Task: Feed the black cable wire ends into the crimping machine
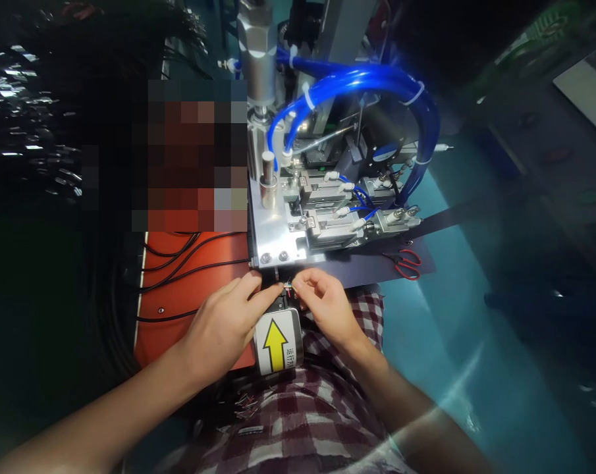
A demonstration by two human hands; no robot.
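My left hand [228, 309] lies over the edge of the orange surface, its fingers bent against the front of the metal machine. One of its fingertips reaches a small silvery connector-like piece [288, 287] with thin wires, a red one among them. What the left fingers grip is hidden. From the other side, my right hand [325, 303] pinches this small piece between thumb and forefinger. Both hands meet just in front of the machine [278, 234], above a white label with a yellow arrow [276, 345]. A black cable [166, 318] runs under my left hand.
More black cables [193, 280] cross the orange surface [174, 342]. A dark mass of cables hangs at left. Thick blue hoses [367, 76] arch over the machine's cylinders. Red-handled scissors [407, 264] lie on the dark plate at right. Wire scraps [247, 403] rest near my checked clothing.
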